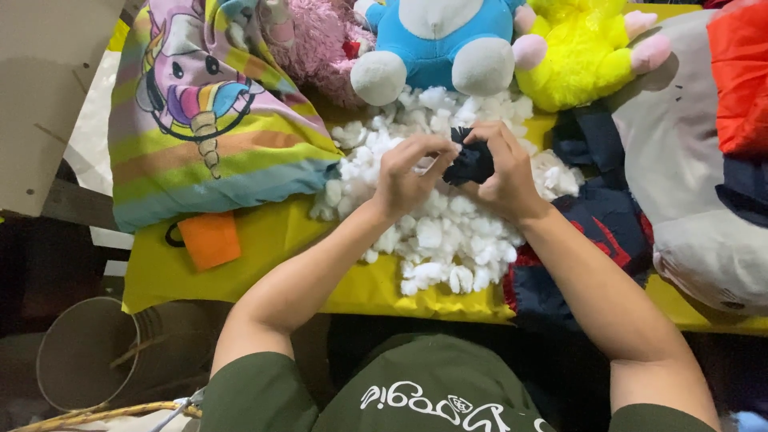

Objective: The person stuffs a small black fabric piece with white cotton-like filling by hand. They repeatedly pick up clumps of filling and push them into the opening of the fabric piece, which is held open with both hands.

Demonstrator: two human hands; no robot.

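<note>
I am stuffing: my left hand [406, 178] pinches a tuft of the white stuffing [436, 228] between thumb and fingers, right at the mouth of the dark cloth piece [472, 162]. My right hand [506, 172] has its fingers pressed together around that piece, holding it just above the pile, with thumb and forefinger at its top edge. The two hands touch over it.

By my judgement the fill is partway in. The next move calls for keeping the opening held wide with my right fingers while the left pushes the tuft down inside, without letting the cloth slip or the fluff spill back.

The piece is small, navy, soft and crumpled, bunched so that I cannot tell its shape or how full it is. It sits over the middle of the stuffing heap, which lies loose in clumps on the yellow cover [264, 248] of the table. More dark cloth [592, 232] with red marks lies just right of the pile. A striped unicorn pillow [208, 120] lies to the left, and a blue plush [436, 40] and a yellow plush [580, 52] sit beyond.
</note>
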